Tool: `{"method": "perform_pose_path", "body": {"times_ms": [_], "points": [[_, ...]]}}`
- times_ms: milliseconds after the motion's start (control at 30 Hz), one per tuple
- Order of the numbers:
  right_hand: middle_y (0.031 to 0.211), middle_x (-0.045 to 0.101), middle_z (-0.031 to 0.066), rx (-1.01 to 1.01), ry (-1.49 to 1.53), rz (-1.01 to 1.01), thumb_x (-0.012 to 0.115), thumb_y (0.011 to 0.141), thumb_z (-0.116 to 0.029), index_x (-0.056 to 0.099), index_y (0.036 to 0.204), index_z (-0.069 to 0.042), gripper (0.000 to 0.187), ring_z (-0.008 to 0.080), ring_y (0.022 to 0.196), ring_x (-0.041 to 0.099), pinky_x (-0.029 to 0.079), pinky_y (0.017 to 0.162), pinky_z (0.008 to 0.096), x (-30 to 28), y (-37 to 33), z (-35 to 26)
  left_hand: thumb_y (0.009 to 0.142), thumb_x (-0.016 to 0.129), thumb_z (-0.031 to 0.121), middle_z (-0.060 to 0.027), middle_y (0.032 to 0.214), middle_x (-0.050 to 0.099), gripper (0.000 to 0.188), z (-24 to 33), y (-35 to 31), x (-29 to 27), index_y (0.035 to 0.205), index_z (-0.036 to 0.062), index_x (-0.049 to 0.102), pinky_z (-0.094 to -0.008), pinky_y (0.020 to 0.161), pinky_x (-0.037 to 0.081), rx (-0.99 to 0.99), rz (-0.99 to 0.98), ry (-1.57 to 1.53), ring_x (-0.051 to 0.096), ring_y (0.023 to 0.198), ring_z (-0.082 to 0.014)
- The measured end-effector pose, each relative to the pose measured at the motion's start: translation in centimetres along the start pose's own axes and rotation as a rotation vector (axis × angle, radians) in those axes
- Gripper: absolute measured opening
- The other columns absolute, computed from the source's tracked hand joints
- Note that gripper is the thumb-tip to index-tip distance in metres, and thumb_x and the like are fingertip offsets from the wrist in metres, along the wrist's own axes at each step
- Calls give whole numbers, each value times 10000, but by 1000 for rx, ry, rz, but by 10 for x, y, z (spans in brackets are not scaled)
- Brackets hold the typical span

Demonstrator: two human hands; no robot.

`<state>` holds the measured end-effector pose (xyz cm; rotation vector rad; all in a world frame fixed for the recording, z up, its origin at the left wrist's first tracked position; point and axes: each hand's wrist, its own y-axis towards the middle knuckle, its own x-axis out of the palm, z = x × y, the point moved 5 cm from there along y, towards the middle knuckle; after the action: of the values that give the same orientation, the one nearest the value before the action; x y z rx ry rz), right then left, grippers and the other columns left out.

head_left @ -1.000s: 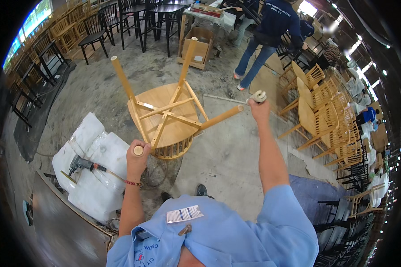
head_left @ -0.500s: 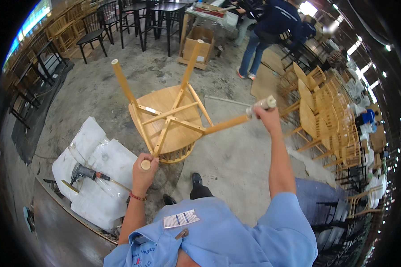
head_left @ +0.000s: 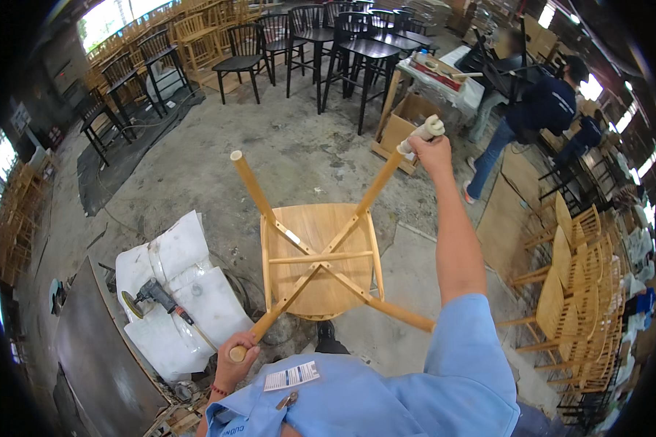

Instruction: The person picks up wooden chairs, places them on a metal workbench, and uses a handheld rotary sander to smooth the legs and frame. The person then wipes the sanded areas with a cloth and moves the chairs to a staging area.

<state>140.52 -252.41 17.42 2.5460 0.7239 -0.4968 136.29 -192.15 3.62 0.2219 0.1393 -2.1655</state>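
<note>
An upside-down light wooden chair [head_left: 321,226] is in front of me, its legs pointing up and outward from crossed braces under the seat. Wrapped round the near left leg close to its tip is my left hand [head_left: 233,364], fingers closed. My right hand [head_left: 434,154] is stretched far forward and closed on a whitish roll [head_left: 423,132], which lies against the tip of the far right leg [head_left: 375,188]. What the roll is made of I cannot make out. The chair's back is mostly hidden beneath the seat.
Left of the chair, a power sander [head_left: 160,297] lies on white wrapped padding [head_left: 186,266], beside a dark metal-topped table [head_left: 102,349]. Black chairs [head_left: 244,54] line the back. A cardboard box [head_left: 408,120] and a co-worker [head_left: 521,120] are at back right; wooden chairs [head_left: 561,291] stand right.
The chair has turned so that its legs sit differently before me. My right hand has moved with the roll from the near right leg to the far right one; my left still grips a leg.
</note>
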Motion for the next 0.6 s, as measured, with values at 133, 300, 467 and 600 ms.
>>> {"method": "perform_pose_path", "body": {"times_ms": [133, 300, 467, 600], "points": [[904, 719, 175, 22, -179, 2, 724, 706, -284, 676, 976, 25, 413, 323, 885, 699, 528, 781, 408, 22, 31, 27, 777, 689, -38, -86, 898, 633, 143, 7, 0, 6, 795, 20, 559, -373, 932, 469, -55, 81, -55, 610, 974, -234], [908, 716, 182, -49, -125, -44, 717, 713, -293, 667, 1002, 18, 427, 325, 894, 699, 528, 781, 410, 21, 32, 37, 780, 682, -39, -93, 919, 633, 143, 0, -3, 7, 821, 17, 557, -374, 945, 462, -78, 137, -42, 609, 999, -241], [930, 708, 157, 4, -121, -80, 724, 720, -279, 642, 1008, 38, 436, 294, 854, 691, 518, 762, 397, 17, 41, 35, 788, 684, -32, -97, 955, 636, 140, 3, -3, 8, 831, 20, 561, -363, 943, 459, -132, 159, -28, 605, 1021, -229], [852, 712, 92, -95, -107, 39, 742, 720, -194, 657, 975, 33, 351, 192, 761, 676, 525, 715, 357, 6, 41, 57, 799, 695, -2, -91, 978, 641, 136, -3, -10, 8, 837, 25, 567, -346, 944, 456, -143, 128, -47, 601, 1040, -220]]}}
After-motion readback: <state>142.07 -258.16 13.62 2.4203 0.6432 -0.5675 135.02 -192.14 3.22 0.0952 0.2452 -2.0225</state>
